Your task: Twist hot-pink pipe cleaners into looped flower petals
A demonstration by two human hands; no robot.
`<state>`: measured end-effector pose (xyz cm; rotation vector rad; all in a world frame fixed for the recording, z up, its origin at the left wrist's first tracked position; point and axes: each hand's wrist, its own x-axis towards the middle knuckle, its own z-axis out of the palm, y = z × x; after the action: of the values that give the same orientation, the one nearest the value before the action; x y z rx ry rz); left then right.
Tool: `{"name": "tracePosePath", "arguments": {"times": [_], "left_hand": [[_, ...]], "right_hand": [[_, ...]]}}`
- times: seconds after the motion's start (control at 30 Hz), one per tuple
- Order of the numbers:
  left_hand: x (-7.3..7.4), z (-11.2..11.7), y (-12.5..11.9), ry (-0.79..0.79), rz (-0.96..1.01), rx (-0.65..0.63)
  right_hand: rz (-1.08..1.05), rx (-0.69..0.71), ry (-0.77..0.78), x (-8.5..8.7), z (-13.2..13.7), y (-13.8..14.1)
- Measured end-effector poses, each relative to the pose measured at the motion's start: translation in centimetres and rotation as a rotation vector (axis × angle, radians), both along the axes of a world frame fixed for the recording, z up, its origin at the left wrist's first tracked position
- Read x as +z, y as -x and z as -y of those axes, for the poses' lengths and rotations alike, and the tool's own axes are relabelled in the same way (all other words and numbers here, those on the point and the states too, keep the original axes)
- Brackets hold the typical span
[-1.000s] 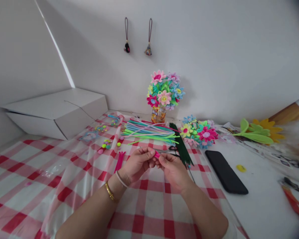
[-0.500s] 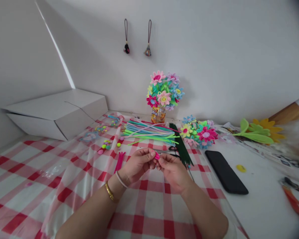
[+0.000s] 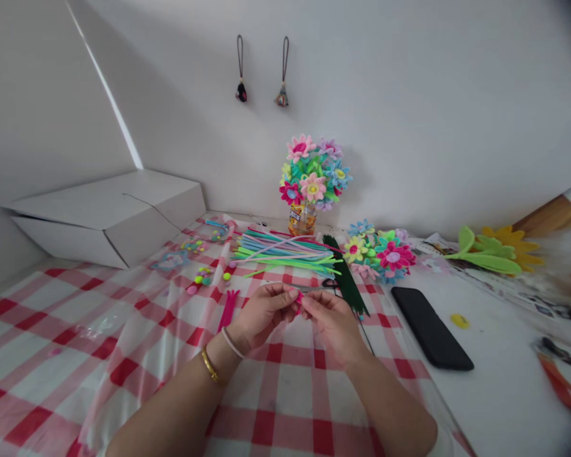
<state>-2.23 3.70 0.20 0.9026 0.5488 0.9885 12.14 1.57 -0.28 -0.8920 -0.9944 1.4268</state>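
My left hand (image 3: 262,314) and my right hand (image 3: 334,322) meet above the checked cloth, fingertips pinched on a small bent hot-pink pipe cleaner (image 3: 299,303). Fingers cover much of that piece, so its full shape is hidden. Beside my left wrist lie several straight hot-pink pipe cleaners (image 3: 228,310). Just beyond the fingers is a pair of scissors (image 3: 330,284), partly covered by my right hand. A bundle of blue, lilac and green pipe cleaners (image 3: 285,252) lies farther back, with dark green stems (image 3: 351,282) to its right.
Pom-poms (image 3: 202,277) are scattered at left, near a white box (image 3: 109,212). Fuzzy flowers fill a jar (image 3: 302,220) by the wall; another flower bunch (image 3: 385,254) lies to its right. A black phone (image 3: 431,329) and orange-handled pliers (image 3: 561,381) lie at right.
My right fingers have shifted slightly up and turned around the pink pipe cleaner, which now points more upright between the fingertips. Both hands keep their pinch.
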Motion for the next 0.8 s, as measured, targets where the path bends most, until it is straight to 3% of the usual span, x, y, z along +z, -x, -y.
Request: {"name": "tracePosePath", "arguments": {"times": [0.3,0.5,0.67,0.8], "left_hand": [[-0.11,-0.16,0.14,0.055,0.029,0.033],[0.32,0.08,0.17,0.023,0.054,-0.068],[0.21,-0.34,0.47,0.024,0.068,0.049],[0.1,-0.53,0.69,0.02,0.057,0.07]], "right_hand": [[0.028,0.02,0.015,0.1,-0.1,-0.15],[-0.135,0.188,0.023,0.38,0.2,-0.04],[-0.112,0.076,0.034,0.09,-0.31,-0.08],[-0.076,0.043,0.043,0.18,-0.36,-0.11]]}}
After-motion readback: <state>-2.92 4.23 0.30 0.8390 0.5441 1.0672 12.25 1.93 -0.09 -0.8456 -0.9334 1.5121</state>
